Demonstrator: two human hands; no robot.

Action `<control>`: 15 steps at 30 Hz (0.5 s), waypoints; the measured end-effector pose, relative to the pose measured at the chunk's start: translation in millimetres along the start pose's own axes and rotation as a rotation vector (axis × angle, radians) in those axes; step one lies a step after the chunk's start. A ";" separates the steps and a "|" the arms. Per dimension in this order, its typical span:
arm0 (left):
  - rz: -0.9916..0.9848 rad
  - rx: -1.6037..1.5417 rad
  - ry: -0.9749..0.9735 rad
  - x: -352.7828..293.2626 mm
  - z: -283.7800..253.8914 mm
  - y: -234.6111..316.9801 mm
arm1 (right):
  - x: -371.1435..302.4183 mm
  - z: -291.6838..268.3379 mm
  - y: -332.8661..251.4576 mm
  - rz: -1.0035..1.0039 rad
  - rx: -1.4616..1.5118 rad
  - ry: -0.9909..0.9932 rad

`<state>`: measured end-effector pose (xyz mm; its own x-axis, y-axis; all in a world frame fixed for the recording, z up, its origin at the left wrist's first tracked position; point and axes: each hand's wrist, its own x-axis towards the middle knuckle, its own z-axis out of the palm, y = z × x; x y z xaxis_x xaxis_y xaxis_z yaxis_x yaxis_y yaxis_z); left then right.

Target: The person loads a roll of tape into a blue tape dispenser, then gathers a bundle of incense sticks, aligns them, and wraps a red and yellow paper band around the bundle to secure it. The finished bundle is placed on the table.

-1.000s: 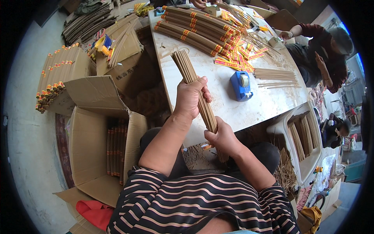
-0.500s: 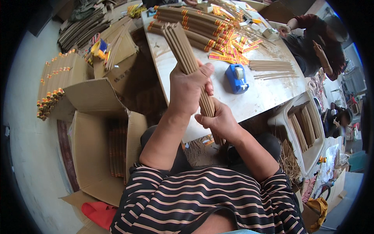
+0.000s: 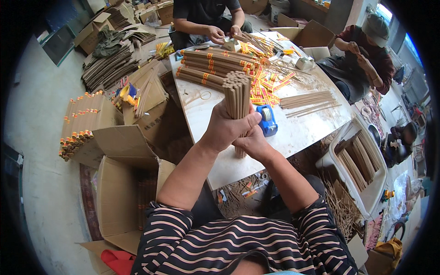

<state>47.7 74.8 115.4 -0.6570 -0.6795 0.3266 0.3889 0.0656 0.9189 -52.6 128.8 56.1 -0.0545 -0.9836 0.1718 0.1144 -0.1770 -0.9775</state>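
A thick bundle of brown incense sticks [image 3: 237, 98] stands nearly upright over the near part of the white table [image 3: 201, 133]. My left hand [image 3: 228, 126] wraps round its middle. Just below, my right hand [image 3: 255, 142] is closed about the lower part, partly overlapped by the left. The bottom end pokes out under both hands; whether it touches the tabletop I cannot tell. Right beside my hands sits a blue tape dispenser [image 3: 268, 121]. Behind lie banded stick bundles [image 3: 206, 68], a scatter of red-and-yellow paper labels [image 3: 263, 87] and a flat row of loose sticks [image 3: 307, 100].
An open cardboard box [image 3: 112, 201] with bundles inside stands at my left, a stack of labelled bundles [image 3: 80, 123] beyond it. To my right is a white plastic bin [image 3: 327, 158] of sticks. Two people work across the table, one at the far side [image 3: 206, 18], one at right [image 3: 366, 55].
The bundle has gone from slanting to nearly upright, and my hands have come closer together round it. The view has shifted, so the person at the far side now shows more.
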 end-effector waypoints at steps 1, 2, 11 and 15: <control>0.010 0.007 -0.042 -0.5 1.3 4.7 | -0.7 -1.2 -5.5 0.055 -0.021 -0.020; 0.041 0.039 -0.093 -0.7 1.0 9.9 | -2.6 -4.2 -13.0 0.105 -0.044 -0.039; -0.068 0.065 -0.088 9.4 -4.0 -7.7 | 9.0 -17.1 18.4 -0.014 -0.085 -0.077; 0.073 0.100 0.172 9.9 -1.0 -1.9 | 4.1 -5.9 15.5 -0.048 -0.405 0.061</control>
<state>41.1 67.2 116.7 -0.5063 -0.7845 0.3581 0.3593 0.1856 0.9146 -56.8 122.2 40.9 -0.1098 -0.9686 0.2231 -0.2890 -0.1837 -0.9396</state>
